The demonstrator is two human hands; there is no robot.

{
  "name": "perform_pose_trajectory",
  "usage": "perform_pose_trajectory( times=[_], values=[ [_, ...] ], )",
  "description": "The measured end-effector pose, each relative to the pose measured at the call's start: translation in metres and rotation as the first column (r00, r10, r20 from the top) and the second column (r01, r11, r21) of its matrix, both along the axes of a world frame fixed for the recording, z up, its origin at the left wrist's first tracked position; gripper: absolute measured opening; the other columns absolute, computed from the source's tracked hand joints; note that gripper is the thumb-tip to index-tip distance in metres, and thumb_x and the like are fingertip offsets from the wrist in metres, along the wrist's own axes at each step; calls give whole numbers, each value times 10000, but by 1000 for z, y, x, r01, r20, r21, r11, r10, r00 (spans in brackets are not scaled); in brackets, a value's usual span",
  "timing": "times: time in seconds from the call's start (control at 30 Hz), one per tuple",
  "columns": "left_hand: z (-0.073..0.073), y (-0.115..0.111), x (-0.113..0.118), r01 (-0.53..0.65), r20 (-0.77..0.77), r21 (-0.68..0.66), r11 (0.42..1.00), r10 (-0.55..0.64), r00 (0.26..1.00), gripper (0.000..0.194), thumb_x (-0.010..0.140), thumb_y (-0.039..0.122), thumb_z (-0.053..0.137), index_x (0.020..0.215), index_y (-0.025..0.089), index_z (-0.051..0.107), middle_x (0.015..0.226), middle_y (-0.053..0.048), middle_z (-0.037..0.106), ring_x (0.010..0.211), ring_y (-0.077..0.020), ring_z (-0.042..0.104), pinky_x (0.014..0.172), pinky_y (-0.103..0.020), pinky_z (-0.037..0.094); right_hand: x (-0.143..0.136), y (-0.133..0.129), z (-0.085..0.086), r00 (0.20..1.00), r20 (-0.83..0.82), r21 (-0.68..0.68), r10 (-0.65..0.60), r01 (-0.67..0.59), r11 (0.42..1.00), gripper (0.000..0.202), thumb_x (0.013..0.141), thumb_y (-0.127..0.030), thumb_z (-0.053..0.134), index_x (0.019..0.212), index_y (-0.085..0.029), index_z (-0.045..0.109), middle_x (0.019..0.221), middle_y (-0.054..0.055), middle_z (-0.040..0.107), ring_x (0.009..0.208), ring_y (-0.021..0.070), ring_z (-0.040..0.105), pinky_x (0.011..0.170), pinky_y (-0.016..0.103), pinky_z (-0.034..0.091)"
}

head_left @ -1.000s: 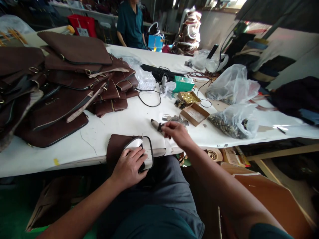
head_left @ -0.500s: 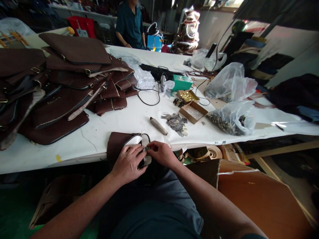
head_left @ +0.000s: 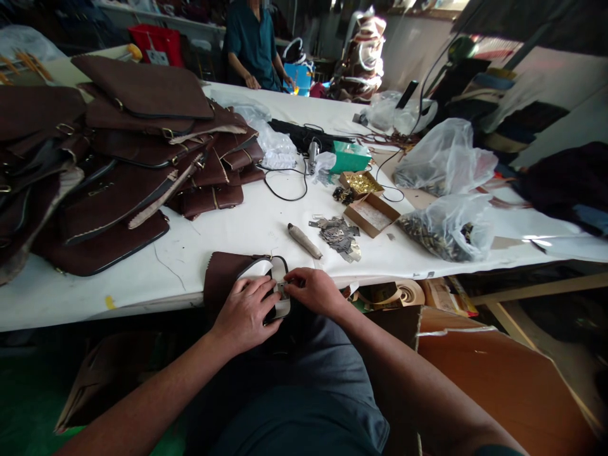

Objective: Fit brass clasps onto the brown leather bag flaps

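Left hand (head_left: 247, 313): fingers fairly close together, laid over the brown bag (head_left: 219, 276), thumb at its near edge, so it has hold of it. The bag's toothed-edge part sticks out left of those fingers, its pale lining (head_left: 255, 269) just beyond their tips. Bag lies at the near edge of the white table (head_left: 251, 221), partly over the lap.

Right hand (head_left: 316, 292): thumb and index narrow, tips closed on a small metal plate (head_left: 282, 291) against the bag's opening, right next to the left fingertips (exact contact is hard to read, fingers cover most of it).

Beyond the right fingers: wrapped tool (head_left: 304, 241) near, heap of flat metal pieces (head_left: 338, 235) just right of it. Farther out that way, open cardboard box (head_left: 372, 215), box of gold-coloured parts (head_left: 361, 183), green box (head_left: 350, 157). Well right of the fingers, clear plastic bag (head_left: 449, 228) with metal parts.

Left of and beyond the left fingers: big pile of brown bags (head_left: 142, 145). Co-worker (head_left: 254, 47) stands across the table, well apart.
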State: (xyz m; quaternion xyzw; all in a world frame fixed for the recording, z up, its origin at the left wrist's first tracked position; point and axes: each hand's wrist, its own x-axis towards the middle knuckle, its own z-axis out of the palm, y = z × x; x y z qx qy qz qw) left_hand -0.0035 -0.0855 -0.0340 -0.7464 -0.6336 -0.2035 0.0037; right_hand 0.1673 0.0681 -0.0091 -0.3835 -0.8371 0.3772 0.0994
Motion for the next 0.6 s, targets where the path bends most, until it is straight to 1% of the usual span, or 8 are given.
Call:
perform_pose_trajectory(
  times=[0.07, 0.13, 0.2, 0.27, 0.37, 0.43, 0.5, 0.6],
  values=[
    [1, 1, -1, 7, 1, -2, 1000, -7, 1000, 393, 897, 378, 751, 1261, 229, 756, 1427, -136, 722, 1383, -372, 604, 1087, -564, 436, -2, 19, 11, 998, -55, 136, -43, 50, 989, 215, 916, -334, 751, 1109, -257, 807, 957, 31, 779, 839, 197, 711, 793, 305, 518],
    [2, 1, -1, 14, 3, -6, 1000, -14, 1000, 400, 892, 380, 761, 1262, 227, 754, 1436, -132, 718, 1381, -369, 605, 1084, -562, 436, -11, 45, 16, 990, -71, 336, -124, 141, 931, 316, 951, -393, 731, 1223, -239, 778, 1169, 91, 767, 1021, 248, 719, 896, 343, 533],
    [3, 2, -1, 17, 1, -12, 1000, -17, 1000, 409, 888, 377, 770, 1264, 215, 751, 1434, -134, 719, 1373, -364, 611, 1084, -560, 434, -25, 73, 15, 982, 29, 447, -187, 154, 881, 470, 937, -488, 752, 1325, -222, 737, 1334, 138, 717, 1174, 314, 685, 960, 392, 528],
    [5, 2, -2, 22, -1, -20, 1000, -23, 1000, 425, 882, 384, 781, 1265, 203, 750, 1424, -140, 724, 1363, -363, 617, 1081, -561, 435, -39, 96, 9, 962, 183, 417, -202, 111, 902, 592, 910, -552, 766, 1396, -222, 696, 1361, 150, 712, 1181, 342, 685, 961, 415, 530],
    [7, 3, -2, 28, 1, -22, 999, -28, 1000, 424, 873, 393, 792, 1248, 199, 756, 1399, -146, 734, 1352, -367, 623, 1080, -559, 437, -52, 114, 3, 951, 249, 321, -181, 95, 942, 509, 949, -489, 700, 1388, -231, 690, 1213, 125, 774, 1089, 326, 714, 943, 410, 522],
    [8, 3, -2, 25, 8, -22, 999, -24, 1000, 416, 871, 389, 795, 1238, 198, 760, 1392, -149, 736, 1348, -366, 627, 1084, -557, 437, -51, 112, 4, 983, 87, 192, -162, 143, 971, 422, 980, -451, 615, 1312, -207, 708, 1091, 111, 788, 1017, 303, 720, 911, 394, 527],
    [7, 3, -3, 20, 19, -20, 1000, -20, 1000, 413, 866, 384, 799, 1231, 194, 763, 1391, -148, 736, 1346, -365, 627, 1084, -558, 438, -47, 101, 9, 950, -230, -112, -212, 191, 975, 431, 993, -501, 521, 1241, -190, 687, 999, 92, 765, 916, 271, 722, 835, 375, 556],
    [5, 3, -3, 16, 35, -19, 1000, -15, 999, 400, 860, 369, 802, 1221, 200, 766, 1380, -143, 742, 1345, -365, 625, 1085, -561, 438, -48, 70, 17, 682, -569, -589, -460, 53, 807, 502, 966, -639, 465, 1161, -206, 627, 884, 37, 684, 738, 213, 684, 668, 337, 576]
  ],
)
